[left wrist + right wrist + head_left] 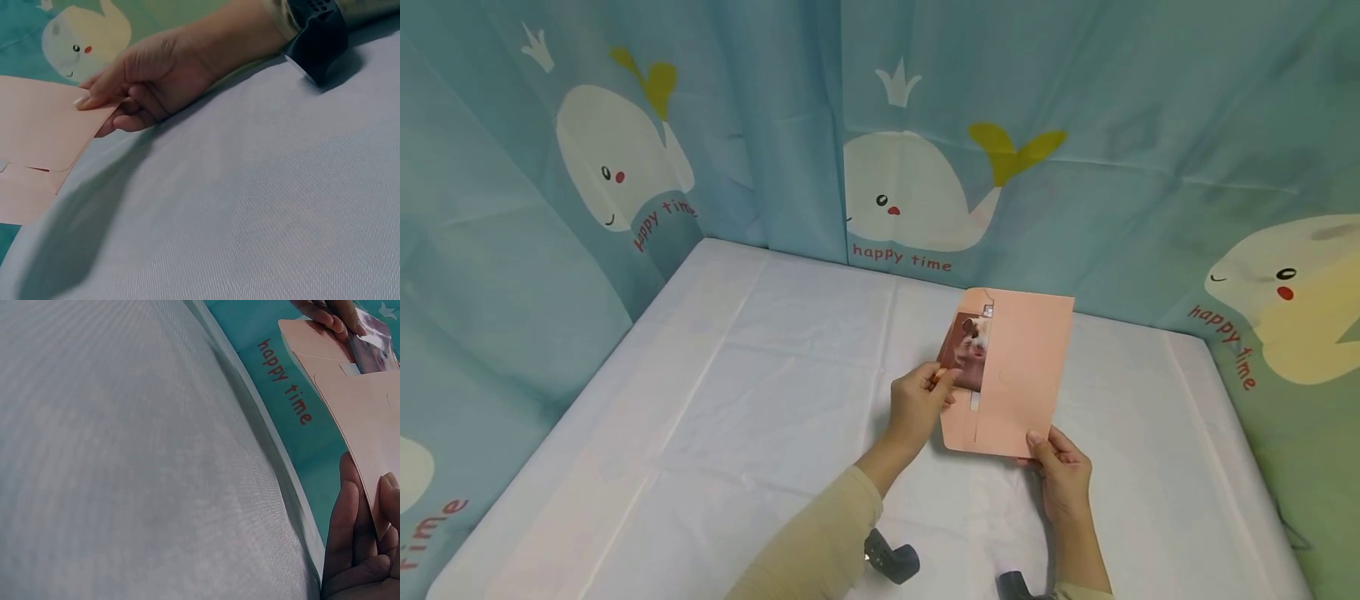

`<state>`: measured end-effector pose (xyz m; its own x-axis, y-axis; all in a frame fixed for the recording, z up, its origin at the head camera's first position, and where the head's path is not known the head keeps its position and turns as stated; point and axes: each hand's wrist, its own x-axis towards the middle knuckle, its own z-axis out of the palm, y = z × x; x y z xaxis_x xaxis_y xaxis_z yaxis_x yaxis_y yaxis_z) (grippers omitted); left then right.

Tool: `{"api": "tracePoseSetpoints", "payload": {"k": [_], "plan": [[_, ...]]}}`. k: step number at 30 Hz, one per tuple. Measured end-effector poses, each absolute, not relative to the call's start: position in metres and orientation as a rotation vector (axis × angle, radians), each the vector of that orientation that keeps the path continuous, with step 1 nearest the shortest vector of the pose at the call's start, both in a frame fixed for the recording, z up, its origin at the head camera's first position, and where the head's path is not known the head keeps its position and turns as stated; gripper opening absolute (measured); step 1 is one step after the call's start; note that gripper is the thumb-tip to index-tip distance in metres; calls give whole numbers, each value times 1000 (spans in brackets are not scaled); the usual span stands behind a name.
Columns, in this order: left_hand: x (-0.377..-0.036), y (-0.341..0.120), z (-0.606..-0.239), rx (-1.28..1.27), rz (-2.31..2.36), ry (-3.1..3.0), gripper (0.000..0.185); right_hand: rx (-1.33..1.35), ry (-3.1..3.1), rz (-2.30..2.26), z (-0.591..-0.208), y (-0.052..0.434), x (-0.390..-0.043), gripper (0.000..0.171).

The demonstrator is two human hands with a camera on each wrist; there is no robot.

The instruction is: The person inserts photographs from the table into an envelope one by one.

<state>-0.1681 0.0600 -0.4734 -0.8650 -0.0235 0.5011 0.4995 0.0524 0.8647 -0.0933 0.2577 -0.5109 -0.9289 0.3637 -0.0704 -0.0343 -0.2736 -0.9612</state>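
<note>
A pink paper envelope (1026,375) is held up over the white-covered table, its opening facing left. A glossy photo card (972,350) with a light-furred animal on a brown background sticks partly out of that opening; the rest is hidden inside. My left hand (917,400) pinches the card's lower left edge between thumb and fingers. At the lower right corner of the envelope, my right hand (1063,475) grips it, thumb in front and fingers behind. The left wrist view shows this right hand (156,75) on the envelope. Both hands appear in the right wrist view.
A white cloth (790,375) covers the table. Blue-green curtains (775,125) printed with whales and lettering stand along its back and sides. Dark wrist-worn devices (895,560) show near both forearms.
</note>
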Motion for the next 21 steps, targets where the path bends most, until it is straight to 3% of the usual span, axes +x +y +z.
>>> {"api": "tracePoseSetpoints", "payload": {"k": [7, 21], "plan": [[-172, 54, -479, -546, -1643, -1948, 14, -434, -1727, 2274, -512, 258, -94, 29], [-158, 58, -452, -519, -1851, -1900, 16, -405, -1698, 2259, -514, 258, -95, 29]]}}
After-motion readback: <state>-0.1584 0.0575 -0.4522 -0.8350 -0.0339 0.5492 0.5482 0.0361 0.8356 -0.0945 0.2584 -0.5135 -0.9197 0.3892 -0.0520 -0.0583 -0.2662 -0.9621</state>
